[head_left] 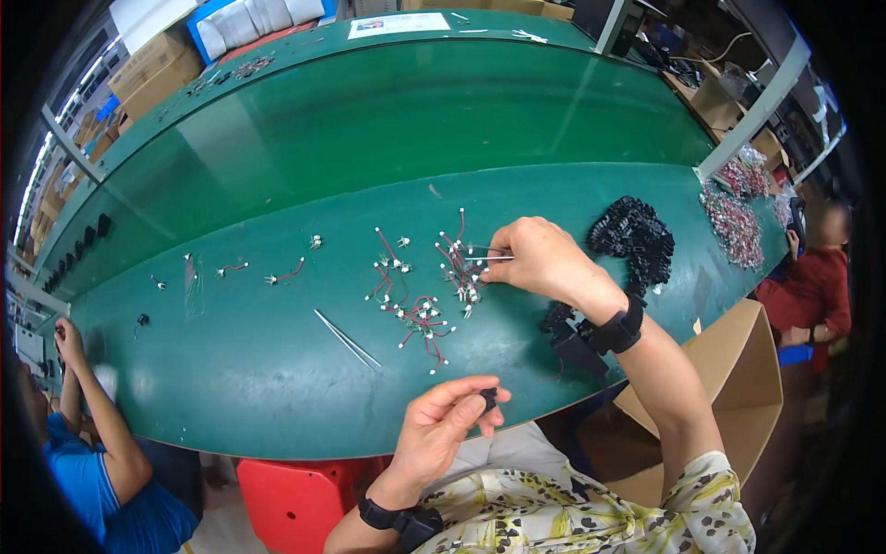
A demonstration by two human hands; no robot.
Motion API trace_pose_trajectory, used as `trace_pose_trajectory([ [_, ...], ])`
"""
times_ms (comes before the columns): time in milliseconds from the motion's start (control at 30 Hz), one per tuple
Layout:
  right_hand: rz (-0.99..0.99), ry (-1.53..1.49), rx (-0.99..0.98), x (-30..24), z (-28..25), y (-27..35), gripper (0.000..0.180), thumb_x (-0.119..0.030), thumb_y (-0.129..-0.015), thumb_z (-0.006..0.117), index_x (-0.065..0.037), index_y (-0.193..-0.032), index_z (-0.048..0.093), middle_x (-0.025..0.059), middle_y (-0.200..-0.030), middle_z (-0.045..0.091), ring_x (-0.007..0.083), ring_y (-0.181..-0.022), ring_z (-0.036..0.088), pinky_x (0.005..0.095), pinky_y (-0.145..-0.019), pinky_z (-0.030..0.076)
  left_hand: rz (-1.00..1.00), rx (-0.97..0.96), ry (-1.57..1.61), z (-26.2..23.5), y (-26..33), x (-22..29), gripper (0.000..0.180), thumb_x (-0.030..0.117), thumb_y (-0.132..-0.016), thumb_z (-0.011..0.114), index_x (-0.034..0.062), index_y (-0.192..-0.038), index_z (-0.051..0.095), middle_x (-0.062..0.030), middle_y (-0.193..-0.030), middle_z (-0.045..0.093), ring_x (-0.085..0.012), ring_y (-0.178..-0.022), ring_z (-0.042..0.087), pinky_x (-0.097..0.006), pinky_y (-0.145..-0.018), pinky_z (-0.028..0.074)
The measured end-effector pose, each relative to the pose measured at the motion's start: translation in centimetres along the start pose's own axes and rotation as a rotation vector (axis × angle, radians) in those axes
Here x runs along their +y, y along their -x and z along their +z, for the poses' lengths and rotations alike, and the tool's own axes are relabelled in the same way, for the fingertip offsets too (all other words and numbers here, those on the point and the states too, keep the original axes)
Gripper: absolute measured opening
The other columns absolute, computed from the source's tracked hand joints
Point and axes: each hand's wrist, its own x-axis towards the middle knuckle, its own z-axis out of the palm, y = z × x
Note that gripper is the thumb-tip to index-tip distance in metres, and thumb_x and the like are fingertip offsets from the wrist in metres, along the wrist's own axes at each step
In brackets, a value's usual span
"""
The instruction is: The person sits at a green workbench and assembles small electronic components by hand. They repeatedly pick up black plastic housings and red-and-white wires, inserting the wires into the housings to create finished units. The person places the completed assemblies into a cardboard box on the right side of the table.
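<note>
In the head view, we see the right hand (549, 263) with thumb and fingers closed around a pair of metal tweezers (498, 258), whose tips reach in among the small white connectors with red wires (459, 270) at the middle of the green bench (249, 360); whether the tips grip one, we cannot tell. We see the left hand (438, 423) just off the bench's near edge, partly curled, pinching a small black plastic part (489, 398) between thumb and fingers. We find loose tweezers (346, 339) left of the wired connectors, and black plastic parts (637, 235) heaped to the right.
</note>
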Motion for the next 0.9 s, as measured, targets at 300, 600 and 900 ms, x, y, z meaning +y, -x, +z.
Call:
trace_pose_trajectory([
  [300, 0.018, -0.086, 0.128, -0.4, -0.9, 1.4, 0.018, -0.015, -0.074, 0.068, 0.002, -0.081, 0.068, 0.0127, -0.07, 0.067, 0.0206, -0.065, 0.062, 0.0331, -0.062, 0.048, 0.001, 0.024, -0.045, 0.8, 0.1, 0.1, 0.035, 0.0, -0.09, 0.062, 0.0001, -0.125, 0.057, -0.016, -0.11, 0.065, -0.0204, -0.089, 0.064, -0.035, -0.079, 0.054],
  [600, 0.299, -1.087, -0.206, 1.9, -1.8, 4.4, 0.014, -0.016, -0.08, 0.069, -0.002, -0.079, 0.063, -0.0033, -0.061, 0.052, 0.0024, -0.043, 0.033, 0.0218, -0.037, 0.02, 0.11, 0.095, -0.019, 1.6, -0.4, -0.6, 0.03, 0.001, -0.091, 0.061, 0.0016, -0.121, 0.058, -0.0129, -0.108, 0.065, -0.0248, -0.098, 0.066, -0.038, -0.086, 0.056],
  [900, 0.181, -1.624, -0.134, -1.2, 0.9, 12.8, 0.015, -0.012, -0.09, 0.066, -0.004, -0.101, 0.062, -0.0076, -0.069, 0.048, -0.0002, -0.044, 0.029, 0.0196, -0.039, 0.018, 0.223, 0.181, 0.105, 4.9, -0.5, 0.6, 0.032, -0.003, -0.09, 0.061, 0.0004, -0.122, 0.056, -0.0122, -0.111, 0.064, -0.0261, -0.103, 0.065, -0.039, -0.09, 0.055],
])
